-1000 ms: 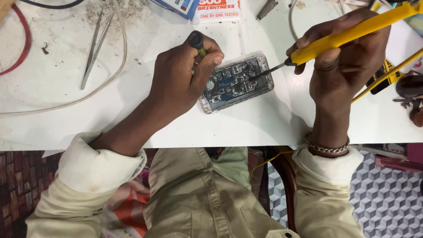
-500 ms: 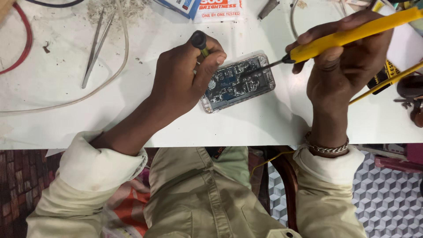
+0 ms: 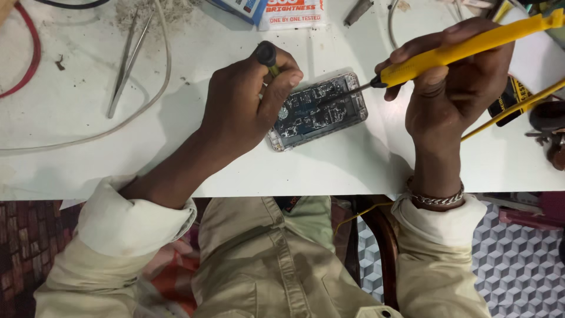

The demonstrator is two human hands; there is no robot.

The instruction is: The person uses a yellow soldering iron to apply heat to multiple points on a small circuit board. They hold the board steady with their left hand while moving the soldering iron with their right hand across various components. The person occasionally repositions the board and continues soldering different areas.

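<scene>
Probing an opened phone [image 3: 318, 112] with a yellow soldering iron [image 3: 465, 47]

The right hand [image 3: 453, 88], gripping it, is barely shifting; the left hand [image 3: 244, 106] is clasping a dark-capped tool [image 3: 266, 54].

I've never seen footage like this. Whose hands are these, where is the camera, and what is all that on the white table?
The view comes from a camera worn on a person's head, looking down at their own two bare hands and lap. There is no machine here. On the white table lies an opened phone with its circuit board showing. The left hand rests on the phone's edge and grips a small dark-capped tool. The right hand holds a yellow-handled tool whose thin metal tip reaches onto the board. Further left lie metal tweezers and a pale cable; a small printed box sits at the top edge.
</scene>
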